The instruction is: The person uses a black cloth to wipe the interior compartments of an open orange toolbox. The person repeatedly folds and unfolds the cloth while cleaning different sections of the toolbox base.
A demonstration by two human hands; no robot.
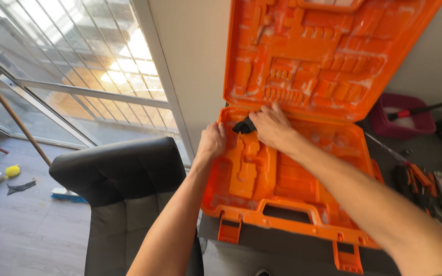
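At the far left corner of the open orange moulded-plastic tool case, a small black object lies on the tray's back edge, close under the hinge line; what it is cannot be made out. It sits between the two hands. Right hand rests palm down over it, fingers curled forward onto the tray's rear rim and touching the black object's right side, though whether the fingers actually pinch it cannot be told. Left hand is closed around the case's left wall just beside the object, knuckles up, gripping the rim. Both forearms reach across the tray's shaped recesses, which hold no tools where visible. Behind the hands the case lid stands upright, its inside ribbed with more recesses. Two latches hang from the near edge beside the carry handle. To the right lie orange-and-black hand tools and a dark red plastic tub. Left of the case stands a black leather chair, and beyond it a glass door, a wooden broom handle and grey plank flooring
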